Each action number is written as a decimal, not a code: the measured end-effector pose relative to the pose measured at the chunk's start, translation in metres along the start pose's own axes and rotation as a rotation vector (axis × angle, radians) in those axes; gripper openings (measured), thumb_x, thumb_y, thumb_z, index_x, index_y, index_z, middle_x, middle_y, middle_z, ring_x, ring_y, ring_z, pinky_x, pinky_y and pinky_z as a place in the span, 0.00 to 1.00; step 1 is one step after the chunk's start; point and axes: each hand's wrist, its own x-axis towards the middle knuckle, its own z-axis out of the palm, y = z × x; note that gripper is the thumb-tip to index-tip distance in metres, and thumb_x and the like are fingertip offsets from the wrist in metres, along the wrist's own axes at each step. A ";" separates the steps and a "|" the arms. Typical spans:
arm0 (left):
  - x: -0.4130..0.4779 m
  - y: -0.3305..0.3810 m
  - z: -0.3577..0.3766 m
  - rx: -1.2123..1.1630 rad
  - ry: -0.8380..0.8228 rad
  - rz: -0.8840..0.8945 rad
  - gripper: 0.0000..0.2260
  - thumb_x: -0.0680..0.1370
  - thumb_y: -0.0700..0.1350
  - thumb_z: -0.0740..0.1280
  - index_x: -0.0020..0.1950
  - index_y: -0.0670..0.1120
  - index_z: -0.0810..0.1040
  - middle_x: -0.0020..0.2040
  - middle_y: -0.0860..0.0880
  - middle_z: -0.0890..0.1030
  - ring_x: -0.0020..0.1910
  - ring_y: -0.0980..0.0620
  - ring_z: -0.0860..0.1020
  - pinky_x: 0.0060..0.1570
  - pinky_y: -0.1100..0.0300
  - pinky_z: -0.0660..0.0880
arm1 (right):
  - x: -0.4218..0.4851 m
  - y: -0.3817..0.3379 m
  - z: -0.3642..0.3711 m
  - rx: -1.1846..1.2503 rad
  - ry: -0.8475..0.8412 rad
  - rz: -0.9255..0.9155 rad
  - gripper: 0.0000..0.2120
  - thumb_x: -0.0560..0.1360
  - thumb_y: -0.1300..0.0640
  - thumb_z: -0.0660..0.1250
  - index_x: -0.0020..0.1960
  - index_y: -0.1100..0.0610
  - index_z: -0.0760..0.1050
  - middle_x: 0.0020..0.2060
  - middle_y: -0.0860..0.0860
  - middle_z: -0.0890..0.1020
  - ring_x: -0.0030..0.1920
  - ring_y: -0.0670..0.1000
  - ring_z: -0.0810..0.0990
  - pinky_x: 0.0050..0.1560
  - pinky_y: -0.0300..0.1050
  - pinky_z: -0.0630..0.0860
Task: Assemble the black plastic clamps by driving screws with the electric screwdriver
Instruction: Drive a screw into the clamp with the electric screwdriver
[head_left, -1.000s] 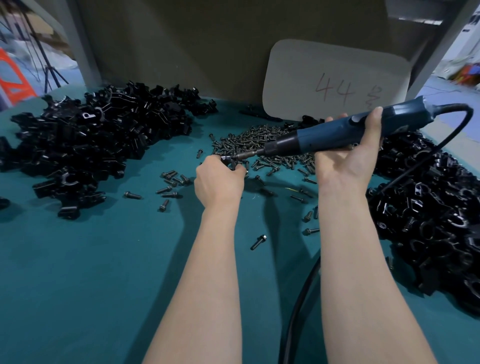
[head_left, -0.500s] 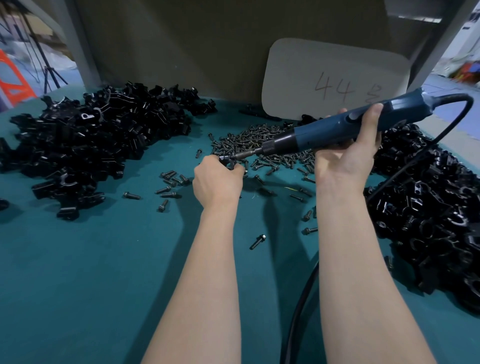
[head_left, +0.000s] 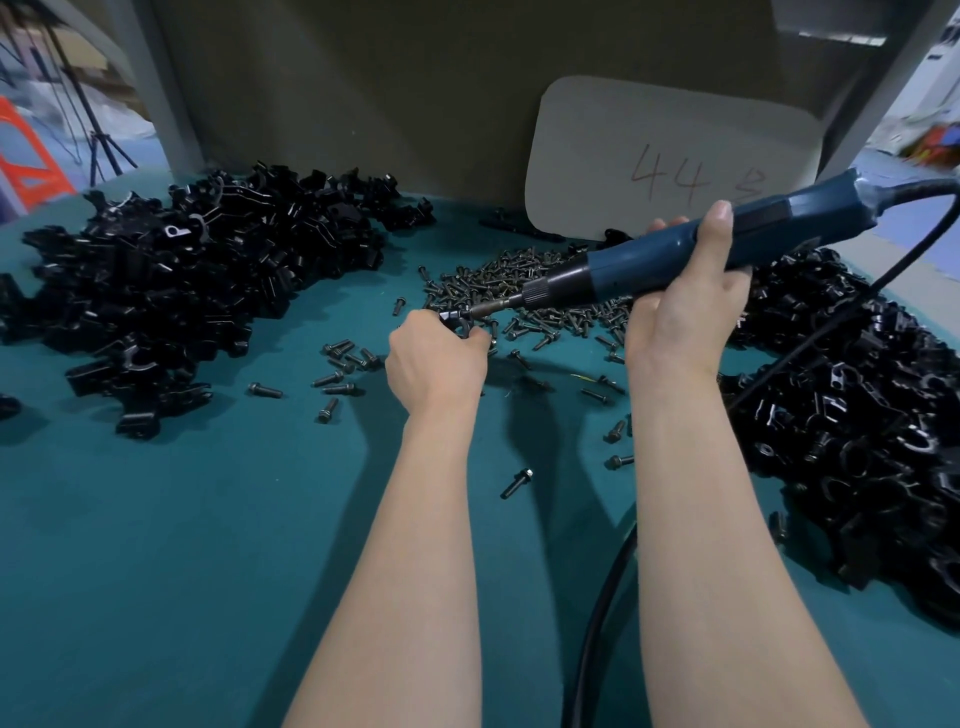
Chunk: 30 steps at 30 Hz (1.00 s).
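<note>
My left hand (head_left: 435, 359) grips a small black plastic clamp (head_left: 456, 321) above the green table, mostly hidden by the fingers. My right hand (head_left: 684, 306) holds the blue electric screwdriver (head_left: 670, 254), which slants down to the left. Its bit tip (head_left: 480, 310) meets the clamp at the left hand. A heap of dark screws (head_left: 524, 296) lies just behind both hands.
A large pile of black clamps (head_left: 171, 291) fills the far left, another pile of clamps (head_left: 857, 415) the right side. Loose screws (head_left: 337, 374) scatter around the hands. The tool's black cable (head_left: 597, 623) runs down by my right forearm. A grey card (head_left: 670, 156) leans on the back wall.
The screwdriver's rear end has risen slightly, so the tool slants more steeply. Both hands stay at nearly the same place, the bit still at the clamp.
</note>
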 end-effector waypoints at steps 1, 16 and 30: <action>0.000 0.000 0.000 -0.001 -0.001 -0.007 0.08 0.74 0.49 0.71 0.46 0.45 0.79 0.34 0.49 0.75 0.35 0.47 0.75 0.30 0.59 0.66 | -0.001 0.001 0.001 0.004 -0.016 -0.011 0.11 0.81 0.58 0.61 0.61 0.58 0.65 0.47 0.54 0.75 0.45 0.49 0.80 0.57 0.44 0.78; 0.004 -0.002 -0.003 -0.034 0.001 -0.070 0.12 0.72 0.51 0.72 0.40 0.44 0.74 0.34 0.48 0.76 0.30 0.49 0.71 0.23 0.60 0.61 | -0.011 0.006 0.008 0.053 -0.198 -0.035 0.23 0.82 0.57 0.59 0.74 0.58 0.57 0.42 0.50 0.76 0.45 0.48 0.78 0.49 0.39 0.76; 0.001 -0.002 -0.011 -0.118 -0.116 -0.109 0.11 0.73 0.53 0.71 0.43 0.45 0.81 0.39 0.46 0.84 0.42 0.49 0.83 0.34 0.60 0.73 | -0.022 -0.007 0.024 0.018 -0.335 0.005 0.30 0.66 0.44 0.64 0.66 0.50 0.63 0.46 0.54 0.76 0.51 0.54 0.78 0.59 0.48 0.76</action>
